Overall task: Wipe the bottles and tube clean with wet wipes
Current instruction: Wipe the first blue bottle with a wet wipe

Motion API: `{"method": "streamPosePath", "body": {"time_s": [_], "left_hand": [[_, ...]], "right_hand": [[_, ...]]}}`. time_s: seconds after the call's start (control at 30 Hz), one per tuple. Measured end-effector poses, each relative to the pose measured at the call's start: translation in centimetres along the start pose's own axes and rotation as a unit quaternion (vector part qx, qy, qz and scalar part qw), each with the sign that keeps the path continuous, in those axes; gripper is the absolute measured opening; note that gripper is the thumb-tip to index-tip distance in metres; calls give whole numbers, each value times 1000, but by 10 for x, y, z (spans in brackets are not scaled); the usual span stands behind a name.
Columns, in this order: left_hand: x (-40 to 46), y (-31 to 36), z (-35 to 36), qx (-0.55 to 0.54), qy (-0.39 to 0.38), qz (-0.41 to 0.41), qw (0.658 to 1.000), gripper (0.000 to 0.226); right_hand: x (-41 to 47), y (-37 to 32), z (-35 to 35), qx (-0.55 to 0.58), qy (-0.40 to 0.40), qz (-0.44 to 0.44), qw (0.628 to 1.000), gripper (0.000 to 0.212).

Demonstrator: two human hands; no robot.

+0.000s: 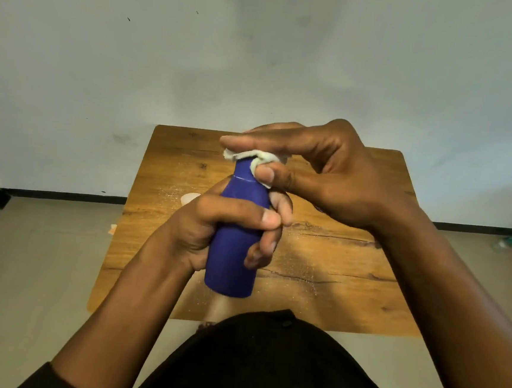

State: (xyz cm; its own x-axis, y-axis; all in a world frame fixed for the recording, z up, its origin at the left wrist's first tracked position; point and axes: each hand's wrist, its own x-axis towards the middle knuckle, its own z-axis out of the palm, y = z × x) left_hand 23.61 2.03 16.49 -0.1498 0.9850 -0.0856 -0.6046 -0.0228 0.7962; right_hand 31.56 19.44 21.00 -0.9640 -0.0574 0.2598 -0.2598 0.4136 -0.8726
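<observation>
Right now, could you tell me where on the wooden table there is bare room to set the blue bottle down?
The table's right half, between the right forearm and the near edge, is bare, as is the far left corner. The middle is crowded: the left hand grips the blue bottle, the right hand pinches the wipe, and a pale object sits left.

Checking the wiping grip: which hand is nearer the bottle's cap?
Right. The right hand presses the wipe onto the cap of the blue bottle; the left hand grips the body below.
</observation>
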Motion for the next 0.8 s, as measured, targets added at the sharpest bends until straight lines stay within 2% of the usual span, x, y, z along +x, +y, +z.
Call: {"method": "streamPosePath", "body": {"time_s": [0.1, 0.17, 0.27, 0.3, 0.33, 0.4, 0.43, 0.47, 0.53, 0.63, 0.67, 0.7, 0.77, 0.8], "left_hand": [[6, 3, 7, 88, 122, 16, 989, 6], [12, 0, 10, 167, 206, 43, 963, 12], [20, -4, 12, 302, 305, 65, 901, 23], [22, -4, 10, 321, 312, 68, 892, 24], [22, -3, 11, 320, 301, 56, 897, 23], [22, -3, 12, 261, 251, 34, 931, 15], [21, -3, 13, 218, 227, 28, 949, 10], [20, -2, 13, 180, 208, 20, 961, 8], [20, -4, 11, 103, 171, 10, 980, 25], [20, -6, 10, -19, 153, 5, 988, 72], [21, -6, 12, -50, 164, 17, 985, 79], [23, -7, 13, -75, 179, 38, 980, 80], [26, -6, 19, -111, 205, 82, 969, 74], [27, -4, 19, -115, 216, 94, 965, 73]], "right_hand": [[-2, -4, 6, -24, 50, 57, 997, 31], [-3, -7, 17, -68, 122, 84, 987, 28], [-3, -11, 45, -264, 237, 117, 928, 26], [-1, -12, 52, -301, 261, 120, 909, 25], [0, -11, 54, -281, 287, 125, 907, 23], [3, -6, 43, -93, 337, 146, 926, 15], [2, -3, 34, -21, 362, 146, 920, 15], [0, 0, 25, 4, 389, 133, 912, 17], [-8, 0, 17, -25, 428, 102, 898, 21], [-17, 2, 32, -100, 413, 52, 904, 25], [-20, 4, 42, -162, 385, 39, 908, 30], [-21, 6, 52, -246, 339, 33, 907, 36], [-27, 11, 73, -416, 223, 27, 881, 51], [-30, 11, 80, -454, 173, 34, 873, 57]]}}
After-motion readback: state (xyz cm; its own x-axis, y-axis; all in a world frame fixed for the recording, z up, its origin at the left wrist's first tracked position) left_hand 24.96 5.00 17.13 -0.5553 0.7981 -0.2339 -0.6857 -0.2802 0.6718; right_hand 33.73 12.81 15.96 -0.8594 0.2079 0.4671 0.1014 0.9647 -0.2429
